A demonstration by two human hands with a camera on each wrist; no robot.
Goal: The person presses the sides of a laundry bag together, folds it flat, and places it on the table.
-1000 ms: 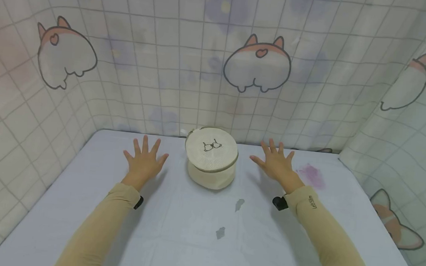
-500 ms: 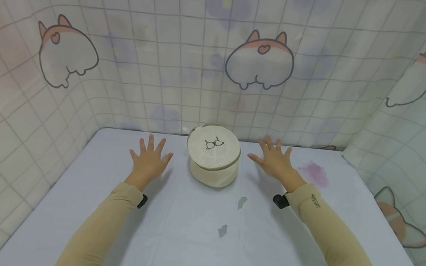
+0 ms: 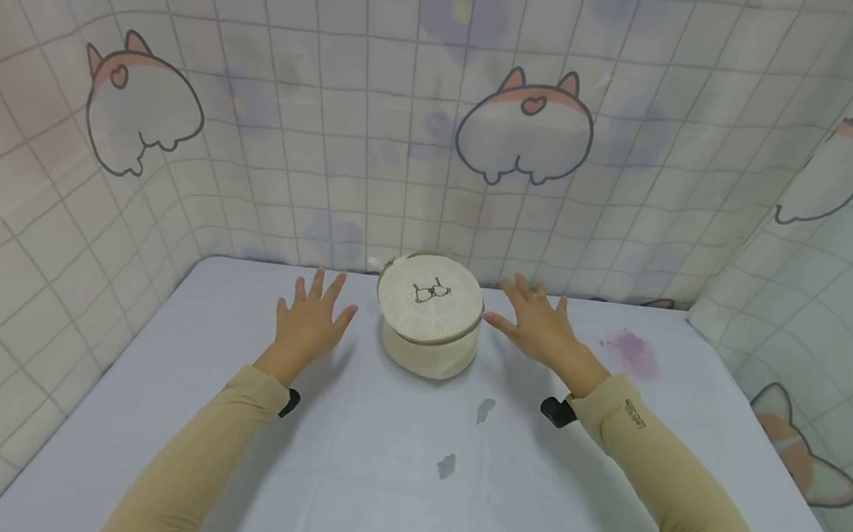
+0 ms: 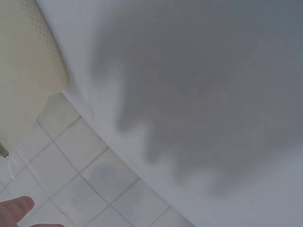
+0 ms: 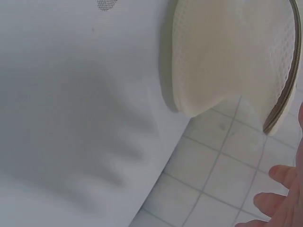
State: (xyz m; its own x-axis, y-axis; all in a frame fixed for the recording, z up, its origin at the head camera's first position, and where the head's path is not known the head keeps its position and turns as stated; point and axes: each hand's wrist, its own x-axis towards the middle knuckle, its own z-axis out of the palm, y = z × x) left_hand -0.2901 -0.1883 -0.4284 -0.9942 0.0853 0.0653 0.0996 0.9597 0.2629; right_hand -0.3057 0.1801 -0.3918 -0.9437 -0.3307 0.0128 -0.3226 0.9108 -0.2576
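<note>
1. A cream round pouch (image 3: 431,321) stands at the far middle of the counter (image 3: 371,495), between the hands, its lid (image 3: 422,317) on top and tipped toward the near side.
2. Its contents are hidden; a zip (image 5: 285,97) follows the rim, and a dark line drawing (image 3: 433,291) marks the lid.
3. The left hand (image 3: 307,325) is near the pouch's left side, apart from it, fingers (image 3: 317,285) spread and holding nothing.
4. The right hand (image 3: 540,329) is on the other side, fingers also spread; its thumb is just beside the pouch, and whether they touch cannot be told.
5. Both wrist views cut off the hands and the pouch; the left one is mostly soft shadow (image 4: 184,94).
6. The pale counter bears two grey patches (image 3: 446,466) on the near side and a pink stain (image 3: 633,354) at the far right.
7. Grid-patterned cloth (image 3: 372,187) with corgi prints (image 3: 524,136) closes the far, left and right sides.
</note>
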